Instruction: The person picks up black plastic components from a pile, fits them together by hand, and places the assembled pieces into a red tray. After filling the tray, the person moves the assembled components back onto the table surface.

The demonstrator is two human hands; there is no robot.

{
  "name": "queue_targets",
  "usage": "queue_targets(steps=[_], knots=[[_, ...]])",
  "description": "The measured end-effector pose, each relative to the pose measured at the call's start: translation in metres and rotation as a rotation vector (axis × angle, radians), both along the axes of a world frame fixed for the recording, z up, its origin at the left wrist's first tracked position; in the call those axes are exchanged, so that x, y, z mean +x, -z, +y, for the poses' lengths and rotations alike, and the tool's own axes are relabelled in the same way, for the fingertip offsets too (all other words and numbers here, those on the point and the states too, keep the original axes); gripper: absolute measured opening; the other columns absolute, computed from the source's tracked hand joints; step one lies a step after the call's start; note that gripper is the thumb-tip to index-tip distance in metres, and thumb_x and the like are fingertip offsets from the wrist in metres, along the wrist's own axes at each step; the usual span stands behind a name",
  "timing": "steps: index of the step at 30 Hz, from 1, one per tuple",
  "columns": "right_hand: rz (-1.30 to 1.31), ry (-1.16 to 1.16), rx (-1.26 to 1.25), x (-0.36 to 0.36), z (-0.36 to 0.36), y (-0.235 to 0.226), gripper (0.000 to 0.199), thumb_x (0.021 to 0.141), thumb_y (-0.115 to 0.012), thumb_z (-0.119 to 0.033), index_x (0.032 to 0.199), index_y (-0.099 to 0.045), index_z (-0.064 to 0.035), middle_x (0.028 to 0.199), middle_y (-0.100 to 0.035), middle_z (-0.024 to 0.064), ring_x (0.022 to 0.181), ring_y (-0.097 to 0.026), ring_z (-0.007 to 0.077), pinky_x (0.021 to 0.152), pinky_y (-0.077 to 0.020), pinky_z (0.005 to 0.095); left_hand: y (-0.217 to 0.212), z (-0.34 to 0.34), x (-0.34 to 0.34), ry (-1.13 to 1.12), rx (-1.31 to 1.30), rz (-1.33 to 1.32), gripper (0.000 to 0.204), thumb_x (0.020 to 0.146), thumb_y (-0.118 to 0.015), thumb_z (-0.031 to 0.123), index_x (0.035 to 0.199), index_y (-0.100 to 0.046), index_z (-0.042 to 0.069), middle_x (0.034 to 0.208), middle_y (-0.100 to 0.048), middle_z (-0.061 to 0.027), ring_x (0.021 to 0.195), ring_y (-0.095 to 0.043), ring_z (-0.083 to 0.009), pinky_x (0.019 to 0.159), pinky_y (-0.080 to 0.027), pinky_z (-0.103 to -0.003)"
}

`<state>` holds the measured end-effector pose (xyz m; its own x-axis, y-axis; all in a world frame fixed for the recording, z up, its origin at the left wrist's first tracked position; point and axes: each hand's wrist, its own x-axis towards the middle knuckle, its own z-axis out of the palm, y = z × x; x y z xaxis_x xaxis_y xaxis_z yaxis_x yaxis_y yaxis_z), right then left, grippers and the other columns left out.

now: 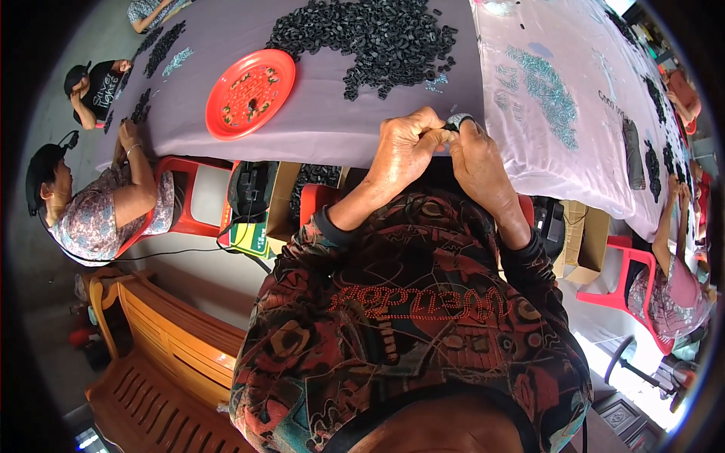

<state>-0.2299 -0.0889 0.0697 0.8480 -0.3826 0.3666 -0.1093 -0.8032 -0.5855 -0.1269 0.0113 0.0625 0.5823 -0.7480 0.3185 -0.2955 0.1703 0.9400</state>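
Observation:
My left hand (405, 148) and my right hand (481, 167) meet at the table's near edge, fingertips pinched together. Between them they grip a small black part (450, 127), mostly covered by the fingers. Something pale grey (458, 119) shows at the right fingertips; I cannot tell whether it is a finger wrap or another piece. Beyond my hands lies a large heap of small black parts (393, 45). To the left of it sits a round red plastic tray (214, 106) with small scattered pieces in it.
The table has a mauve cloth (325, 113) and, to the right, a pale pink cloth (521, 166) bearing small clear bluish pieces (551, 98). Co-workers sit along both sides. Red chairs (192, 164), cardboard boxes (593, 245) and a wooden bench (162, 325) stand around me.

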Motion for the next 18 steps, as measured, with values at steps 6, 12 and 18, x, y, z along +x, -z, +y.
queue_targets(steps=[6,12,18], knots=[[-0.048,0.039,-0.069,0.003,0.006,0.005,0.012,0.078,-0.051,0.001,0.085,-0.042,0.0053,0.081,-0.051,0.0242,0.074,-0.055,0.0431,0.060,-0.0460,0.0467,0.004,-0.001,0.000,-0.052,-0.010,-0.039,0.006,0.080,-0.057,-0.007,0.076,-0.058,-0.003,0.071,-0.065,-0.0063,0.067,-0.059,-0.0081,0.063,-0.051,-0.023],[-0.067,0.089,-0.088,0.007,0.010,0.008,0.015,0.075,-0.054,0.002,0.082,-0.041,0.0054,0.079,-0.050,0.0238,0.070,-0.055,0.0423,0.059,-0.0461,0.0464,0.005,-0.002,-0.004,-0.074,-0.065,0.063,0.006,0.081,-0.056,-0.008,0.077,-0.057,-0.004,0.072,-0.065,-0.0068,0.066,-0.058,-0.0073,0.063,-0.051,-0.023],[-0.126,0.081,-0.075,0.006,0.009,0.008,0.014,0.077,-0.054,0.000,0.083,-0.042,0.0048,0.078,-0.052,0.0239,0.071,-0.055,0.0420,0.059,-0.0454,0.0460,0.004,-0.003,-0.008,-0.102,-0.102,0.047,0.004,0.081,-0.056,-0.007,0.079,-0.058,-0.003,0.072,-0.065,-0.0069,0.066,-0.059,-0.0075,0.063,-0.051,-0.023]])
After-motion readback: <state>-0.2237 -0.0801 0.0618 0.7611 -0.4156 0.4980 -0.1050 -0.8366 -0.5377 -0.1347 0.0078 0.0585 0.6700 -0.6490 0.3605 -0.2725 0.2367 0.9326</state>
